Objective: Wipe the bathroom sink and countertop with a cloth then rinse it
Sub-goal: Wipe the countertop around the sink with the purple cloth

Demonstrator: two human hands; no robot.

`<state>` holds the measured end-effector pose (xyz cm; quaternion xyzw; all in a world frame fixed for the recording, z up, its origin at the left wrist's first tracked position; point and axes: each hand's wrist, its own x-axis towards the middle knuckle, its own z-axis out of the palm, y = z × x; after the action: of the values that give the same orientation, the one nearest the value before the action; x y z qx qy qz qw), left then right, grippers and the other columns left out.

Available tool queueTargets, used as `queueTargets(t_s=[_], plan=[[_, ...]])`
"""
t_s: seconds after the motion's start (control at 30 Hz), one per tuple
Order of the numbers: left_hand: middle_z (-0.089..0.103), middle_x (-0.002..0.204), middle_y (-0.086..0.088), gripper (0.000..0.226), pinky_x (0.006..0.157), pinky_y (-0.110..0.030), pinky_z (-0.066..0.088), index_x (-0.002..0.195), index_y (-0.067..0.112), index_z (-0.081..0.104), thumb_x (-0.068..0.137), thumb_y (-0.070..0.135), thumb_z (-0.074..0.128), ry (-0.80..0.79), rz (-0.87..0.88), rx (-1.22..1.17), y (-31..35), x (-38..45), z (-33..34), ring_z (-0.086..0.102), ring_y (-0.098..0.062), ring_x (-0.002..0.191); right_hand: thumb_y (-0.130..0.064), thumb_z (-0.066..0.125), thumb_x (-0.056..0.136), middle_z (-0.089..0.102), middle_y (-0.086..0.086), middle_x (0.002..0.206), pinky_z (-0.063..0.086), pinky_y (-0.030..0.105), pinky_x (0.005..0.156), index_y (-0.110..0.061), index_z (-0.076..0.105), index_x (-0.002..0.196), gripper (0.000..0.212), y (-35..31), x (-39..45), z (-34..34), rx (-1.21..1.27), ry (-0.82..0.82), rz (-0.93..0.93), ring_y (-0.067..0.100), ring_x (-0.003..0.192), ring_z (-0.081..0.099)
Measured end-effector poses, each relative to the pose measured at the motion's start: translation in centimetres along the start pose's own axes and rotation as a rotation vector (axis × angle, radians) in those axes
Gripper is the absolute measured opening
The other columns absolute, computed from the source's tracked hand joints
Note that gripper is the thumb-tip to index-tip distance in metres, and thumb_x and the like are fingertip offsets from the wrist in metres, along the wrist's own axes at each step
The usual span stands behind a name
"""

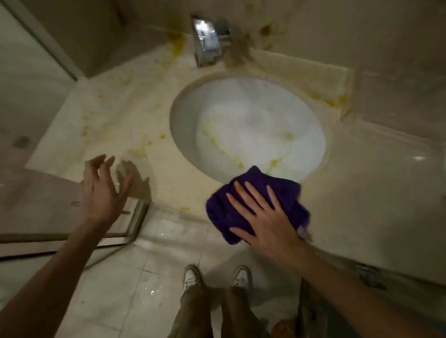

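A white oval sink [248, 126] is set into a cream stone countertop [110, 106]. Yellow stains streak the basin and dot the counter to its left and at the back. A purple cloth [256, 187] lies on the counter's front edge, overlapping the near rim of the sink. My right hand [263, 218] presses flat on the cloth with fingers spread. My left hand [102, 190] hovers over the counter's front left corner, fingers apart, holding nothing. A chrome faucet [207, 42] stands behind the sink, with no water visibly running.
A glass shower partition with a metal frame [136, 221] meets the counter's left end. Wet floor tiles [157, 280] lie below, with my shoes [193, 276] in front of the counter. A raised ledge [346, 79] borders the counter at the back right.
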<state>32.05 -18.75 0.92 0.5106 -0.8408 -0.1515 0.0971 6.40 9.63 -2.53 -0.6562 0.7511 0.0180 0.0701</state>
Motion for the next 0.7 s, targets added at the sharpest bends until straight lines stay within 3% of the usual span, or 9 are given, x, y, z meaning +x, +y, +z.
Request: queueTargets(t_s=[0.1,0.23,0.3,0.37,0.5,0.6,0.7], plan=[[0.029,0.155,-0.021,0.067,0.117,-0.055,0.032,0.15,0.005,0.037,0.097,0.038,0.062,-0.004,-0.253,-0.048,-4.2,1.0,-1.2,0.034,-0.043,0.141,-0.067,0.024,0.101,0.016,0.002,0.168,0.023,0.06,0.119,-0.025,0.019,0.16,0.072,0.7,-1.0,0.0,-0.032,-0.037,-0.009,0.025,0.155,0.017],[0.03,0.158,-0.02,0.062,0.118,-0.051,0.027,0.147,0.006,0.041,0.1,0.046,0.049,-0.038,-0.406,-0.083,-8.3,3.4,-2.5,0.031,-0.041,0.145,-0.064,0.025,0.102,0.018,0.003,0.168,0.025,0.061,0.118,-0.024,0.025,0.159,0.07,-3.0,2.8,-0.3,-0.008,-0.017,-0.047,0.026,0.154,0.019],[0.041,0.149,-0.022,0.062,0.117,-0.051,0.031,0.134,0.007,0.052,0.098,0.055,0.038,-0.063,-0.414,-0.11,-9.8,4.0,-2.7,0.036,-0.04,0.14,-0.065,0.024,0.102,0.016,0.002,0.168,0.021,0.06,0.12,-0.025,0.021,0.16,0.07,-6.8,6.9,-0.5,0.025,0.005,-0.089,0.024,0.155,0.014],[0.041,0.148,-0.02,0.058,0.116,-0.048,0.033,0.136,0.008,0.052,0.102,0.051,0.037,-0.101,-0.392,-0.137,-10.5,3.7,-2.7,0.039,-0.038,0.138,-0.065,0.022,0.102,0.012,0.002,0.169,0.014,0.06,0.122,-0.026,0.015,0.161,0.071,-11.0,11.9,-0.9,0.048,0.015,-0.11,0.023,0.156,0.009],[0.033,0.158,-0.011,0.054,0.118,-0.041,0.027,0.15,0.014,0.044,0.107,0.044,0.035,-0.112,-0.362,-0.206,-11.8,3.6,-3.3,0.037,-0.03,0.144,-0.064,0.02,0.102,0.007,0.003,0.17,0.008,0.059,0.122,-0.026,0.008,0.161,0.071,-18.6,21.7,-1.8,0.086,0.045,-0.124,0.023,0.156,0.003],[0.036,0.157,-0.009,0.058,0.114,-0.042,0.034,0.154,0.02,0.038,0.105,0.051,0.033,-0.122,-0.319,-0.274,-13.2,3.5,-3.4,0.043,-0.029,0.14,-0.063,0.021,0.101,0.008,0.004,0.17,0.007,0.059,0.122,-0.027,0.009,0.161,0.071,-22.9,28.2,-2.0,0.097,0.069,-0.135,0.024,0.156,0.003],[0.041,0.154,-0.008,0.065,0.105,-0.041,0.041,0.161,0.032,0.017,0.103,0.057,0.034,-0.086,-0.337,-0.353,-13.4,3.4,-3.4,0.05,-0.026,0.133,-0.062,0.018,0.101,0.006,0.003,0.17,0.006,0.058,0.122,-0.028,0.008,0.161,0.07,-26.1,33.8,-2.2,0.089,0.071,-0.141,0.023,0.156,0.001]])
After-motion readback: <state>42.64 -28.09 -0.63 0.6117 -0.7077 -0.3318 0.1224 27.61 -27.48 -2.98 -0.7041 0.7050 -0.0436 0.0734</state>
